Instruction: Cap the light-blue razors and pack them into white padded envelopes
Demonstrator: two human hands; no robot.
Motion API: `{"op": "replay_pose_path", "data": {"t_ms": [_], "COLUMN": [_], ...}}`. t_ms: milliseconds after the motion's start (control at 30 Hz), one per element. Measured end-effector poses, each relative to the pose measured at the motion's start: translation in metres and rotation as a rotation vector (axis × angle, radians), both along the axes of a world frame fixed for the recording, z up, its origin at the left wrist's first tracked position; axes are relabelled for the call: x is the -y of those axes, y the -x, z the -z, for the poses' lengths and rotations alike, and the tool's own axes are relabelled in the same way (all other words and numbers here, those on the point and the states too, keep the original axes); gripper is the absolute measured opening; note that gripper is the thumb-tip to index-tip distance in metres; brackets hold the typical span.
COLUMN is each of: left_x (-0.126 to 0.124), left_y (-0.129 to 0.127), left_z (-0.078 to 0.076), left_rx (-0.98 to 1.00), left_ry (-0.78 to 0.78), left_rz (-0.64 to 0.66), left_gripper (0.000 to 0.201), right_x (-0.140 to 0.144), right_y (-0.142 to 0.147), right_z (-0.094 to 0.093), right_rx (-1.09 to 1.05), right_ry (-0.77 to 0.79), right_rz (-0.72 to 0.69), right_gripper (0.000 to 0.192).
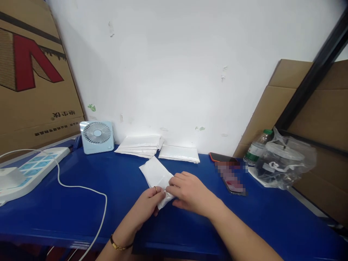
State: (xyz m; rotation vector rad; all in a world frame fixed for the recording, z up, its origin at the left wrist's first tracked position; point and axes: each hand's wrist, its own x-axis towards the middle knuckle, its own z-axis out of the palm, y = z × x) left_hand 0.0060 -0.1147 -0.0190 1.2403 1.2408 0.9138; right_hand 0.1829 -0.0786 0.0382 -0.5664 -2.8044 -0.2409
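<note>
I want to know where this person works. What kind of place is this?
Probably a small packing bench in a storeroom or workshop. White packets are stacked on a blue table, big cardboard boxes lean on the wall, and both hands, left hand and right hand, hold one white packet.

Near end of pouch [157, 176] hidden under both hands. Phone [231, 177] screen blurred out. Bottle [257, 148] partly behind bag [285, 163]. Box [29, 72] cut by left edge.

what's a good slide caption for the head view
Both hands, left and right, grip a white packet on a blue table, with stacked packets behind.
</note>
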Motion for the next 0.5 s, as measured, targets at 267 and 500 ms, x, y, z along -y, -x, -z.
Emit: {"op": "replay_pose_path", "data": {"t_ms": [267, 500], "left_x": [0.013, 0.028], "left_y": [0.018, 0.038], "left_z": [-0.021, -0.002], "left_rx": [0.455, 0.164], "left_ry": [-0.122, -0.199], "left_rz": [-0.167, -0.218], "left_gripper": [0.026, 0.036], "right_x": [-0.019, -0.085], "right_y": [-0.008, -0.071], "right_z": [0.017, 0.017], "right_rx": [-0.445, -1.271], "right_ry": [0.139, 0.505], "right_rz": [0.082, 0.586], "right_gripper": [0.027, 0.045]}}
